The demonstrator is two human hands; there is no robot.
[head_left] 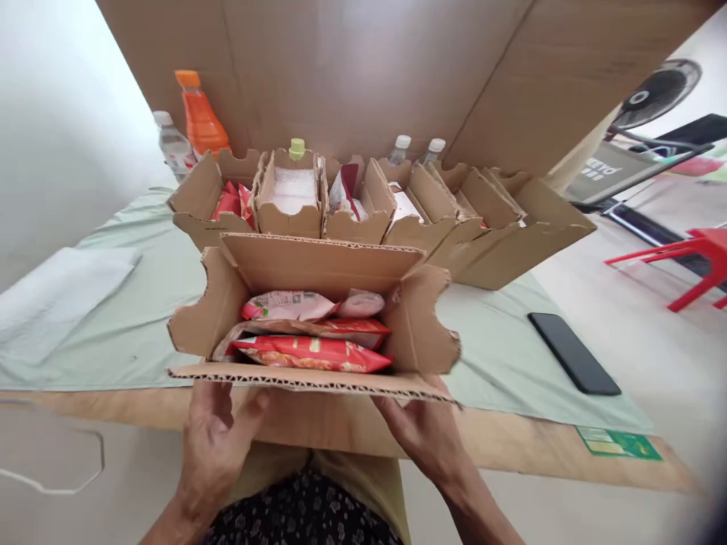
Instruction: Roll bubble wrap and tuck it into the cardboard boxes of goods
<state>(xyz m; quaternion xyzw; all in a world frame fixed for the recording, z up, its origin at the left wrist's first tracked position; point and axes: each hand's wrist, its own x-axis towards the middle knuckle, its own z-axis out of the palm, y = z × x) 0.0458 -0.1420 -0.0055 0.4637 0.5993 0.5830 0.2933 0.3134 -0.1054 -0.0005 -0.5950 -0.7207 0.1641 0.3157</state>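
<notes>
An open cardboard box (221,314) sits at the table's near edge with its flaps up. Inside lie red snack packets (310,352) and a pink-and-white packet (287,304). My left hand (213,439) is under the near flap (341,382), fingers reaching up against the box's front wall. My right hand (423,435) does the same at the right, fingertips hidden beneath the flap.
A row of several smaller open boxes (289,219) with packets stands behind. An orange bottle (200,117) and clear bottles (173,147) are at the back. A black phone (573,353) lies on the green cloth (113,318). A red stool (696,265) is at right.
</notes>
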